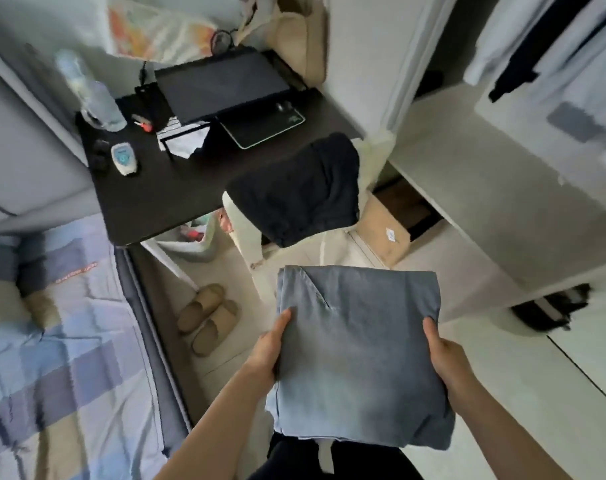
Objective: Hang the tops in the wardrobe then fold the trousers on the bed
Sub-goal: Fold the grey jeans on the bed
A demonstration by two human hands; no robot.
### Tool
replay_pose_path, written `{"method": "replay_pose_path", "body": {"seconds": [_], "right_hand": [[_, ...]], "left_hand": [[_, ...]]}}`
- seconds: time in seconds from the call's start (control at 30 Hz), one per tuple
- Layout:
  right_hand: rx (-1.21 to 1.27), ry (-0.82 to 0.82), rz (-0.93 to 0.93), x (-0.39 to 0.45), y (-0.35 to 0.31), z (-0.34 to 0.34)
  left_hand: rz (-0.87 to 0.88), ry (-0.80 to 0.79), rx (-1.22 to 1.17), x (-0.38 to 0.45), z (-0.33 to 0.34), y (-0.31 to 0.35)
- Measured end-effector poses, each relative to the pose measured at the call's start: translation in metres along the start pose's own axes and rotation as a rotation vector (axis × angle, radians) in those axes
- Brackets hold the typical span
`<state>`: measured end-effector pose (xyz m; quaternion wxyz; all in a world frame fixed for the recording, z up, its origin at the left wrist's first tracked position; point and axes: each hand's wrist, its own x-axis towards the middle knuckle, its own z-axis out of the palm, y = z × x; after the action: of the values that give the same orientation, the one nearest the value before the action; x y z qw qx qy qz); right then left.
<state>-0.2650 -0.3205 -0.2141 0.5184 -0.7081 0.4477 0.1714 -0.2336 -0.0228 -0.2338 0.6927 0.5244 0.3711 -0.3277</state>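
A person's left hand and right hand clasp folded trousers beside the bed; tops hang in the wardrobe.

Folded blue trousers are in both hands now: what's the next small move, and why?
Probably carry the folded blue trousers right and set them on the white wardrobe shelf. The left hand and right hand grip their sides above the floor, the fold looks finished, and the shelf shows bare surface.

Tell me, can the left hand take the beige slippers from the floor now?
Probably not: the left hand and right hand both grip the folded blue trousers, so it is occupied, although the slippers lie uncovered.
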Motion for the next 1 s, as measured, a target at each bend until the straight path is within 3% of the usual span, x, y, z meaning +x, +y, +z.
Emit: {"method": "replay_pose_path", "body": {"seconds": [0.27,0.67,1.0], "right_hand": [[0.274,0.039,0.050,0.043,0.012,-0.101],[0.440,0.085,0.017,0.145,-0.072,-0.198],[0.368,0.503,0.176,0.277,-0.146,-0.216]], "left_hand": [[0.013,-0.041,0.250,0.041,0.137,0.031],[0.039,-0.014,0.300,0.119,0.312,0.097],[-0.019,-0.158,0.457,0.244,0.442,0.184]]}}
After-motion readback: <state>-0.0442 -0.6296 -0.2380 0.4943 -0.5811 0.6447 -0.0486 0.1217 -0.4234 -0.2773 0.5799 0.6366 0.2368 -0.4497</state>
